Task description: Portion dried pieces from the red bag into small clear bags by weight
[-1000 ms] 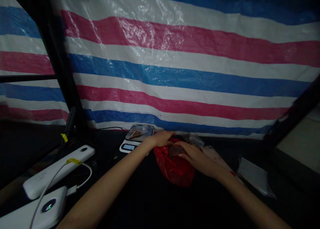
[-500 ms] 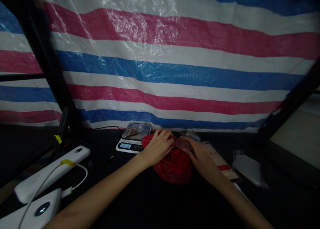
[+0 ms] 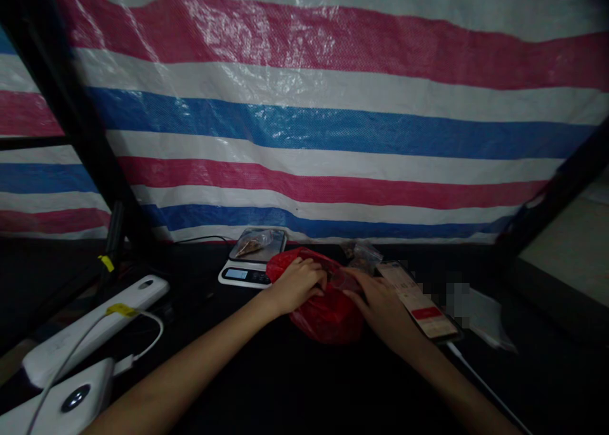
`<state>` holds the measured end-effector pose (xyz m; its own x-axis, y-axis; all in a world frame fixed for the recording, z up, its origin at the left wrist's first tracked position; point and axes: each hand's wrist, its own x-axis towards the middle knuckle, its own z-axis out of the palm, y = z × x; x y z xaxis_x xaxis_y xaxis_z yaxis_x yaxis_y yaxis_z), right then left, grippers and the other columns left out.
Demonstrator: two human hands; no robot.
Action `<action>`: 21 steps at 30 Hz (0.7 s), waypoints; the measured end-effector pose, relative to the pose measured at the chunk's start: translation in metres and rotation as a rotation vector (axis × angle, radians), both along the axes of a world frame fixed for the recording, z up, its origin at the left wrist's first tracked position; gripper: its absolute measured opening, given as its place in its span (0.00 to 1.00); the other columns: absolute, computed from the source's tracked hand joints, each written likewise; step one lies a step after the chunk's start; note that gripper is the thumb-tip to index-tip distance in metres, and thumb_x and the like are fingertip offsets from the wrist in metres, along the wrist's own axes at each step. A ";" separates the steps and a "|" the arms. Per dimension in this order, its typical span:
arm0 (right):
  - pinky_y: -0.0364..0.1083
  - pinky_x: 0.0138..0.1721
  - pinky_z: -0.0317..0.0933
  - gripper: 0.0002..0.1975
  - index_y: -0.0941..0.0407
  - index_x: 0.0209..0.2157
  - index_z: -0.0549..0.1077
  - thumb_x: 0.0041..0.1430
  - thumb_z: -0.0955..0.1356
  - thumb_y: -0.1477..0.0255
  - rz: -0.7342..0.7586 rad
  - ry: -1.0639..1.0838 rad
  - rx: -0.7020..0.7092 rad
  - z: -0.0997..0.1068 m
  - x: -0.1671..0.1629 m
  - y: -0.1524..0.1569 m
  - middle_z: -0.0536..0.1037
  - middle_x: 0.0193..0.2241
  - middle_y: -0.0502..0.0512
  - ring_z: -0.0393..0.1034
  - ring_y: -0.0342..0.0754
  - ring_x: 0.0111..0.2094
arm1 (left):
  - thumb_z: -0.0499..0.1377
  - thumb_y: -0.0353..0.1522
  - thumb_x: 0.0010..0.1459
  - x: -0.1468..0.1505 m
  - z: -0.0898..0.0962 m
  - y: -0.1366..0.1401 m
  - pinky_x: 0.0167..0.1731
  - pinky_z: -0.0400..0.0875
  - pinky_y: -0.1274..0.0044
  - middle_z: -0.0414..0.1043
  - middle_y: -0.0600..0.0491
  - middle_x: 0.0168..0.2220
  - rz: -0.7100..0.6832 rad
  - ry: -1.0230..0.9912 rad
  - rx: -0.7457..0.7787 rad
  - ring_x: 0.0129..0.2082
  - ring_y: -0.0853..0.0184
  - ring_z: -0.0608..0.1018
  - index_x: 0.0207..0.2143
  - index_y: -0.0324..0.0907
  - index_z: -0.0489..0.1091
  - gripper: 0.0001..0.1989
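A crumpled red plastic bag (image 3: 326,321) lies on the black surface in front of me, its mouth facing up. My left hand (image 3: 299,284) is closed at the bag's left rim, fingers curled over the red plastic. At the opposite side of the mouth, my right hand (image 3: 378,302) pinches a small clear, round piece (image 3: 339,279), perhaps a scoop or cup; its exact kind is too dim to tell. What lies inside the bag is hidden. Just behind the left hand stands a kitchen scale (image 3: 245,275), carrying a small clear bag (image 3: 255,245) with brownish contents.
Beyond the right hand are small clear bags (image 3: 364,255) and a phone (image 3: 421,305) with a lit screen and white cable. Clear plastic sleeves (image 3: 488,324) lie farther right. Two white power banks (image 3: 95,330) with a cable occupy the left. Striped sheeting (image 3: 309,130) hangs behind.
Both hands have dipped slightly lower at the bag's mouth, and the clear round piece has moved down and left towards the opening. The camera view has shifted a little, showing more of the phone.
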<state>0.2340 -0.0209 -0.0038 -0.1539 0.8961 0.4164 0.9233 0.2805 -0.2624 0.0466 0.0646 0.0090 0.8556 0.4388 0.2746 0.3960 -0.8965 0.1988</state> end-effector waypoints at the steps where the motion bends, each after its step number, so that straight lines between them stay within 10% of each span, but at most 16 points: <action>1: 0.52 0.43 0.59 0.17 0.54 0.48 0.62 0.57 0.60 0.70 -0.002 -0.011 -0.002 0.000 0.000 0.000 0.72 0.45 0.56 0.68 0.51 0.43 | 0.59 0.34 0.51 0.000 0.000 0.001 0.39 0.53 0.74 0.70 0.56 0.35 0.027 -0.010 -0.007 0.40 0.66 0.68 0.31 0.43 0.69 0.05; 21: 0.53 0.44 0.58 0.18 0.53 0.51 0.58 0.60 0.56 0.65 -0.047 0.338 -0.003 0.005 0.002 0.002 0.71 0.44 0.57 0.67 0.52 0.42 | 0.53 0.46 0.51 0.000 0.036 -0.032 0.35 0.57 0.72 0.71 0.49 0.23 0.119 0.144 0.073 0.29 0.63 0.72 0.25 0.38 0.73 0.21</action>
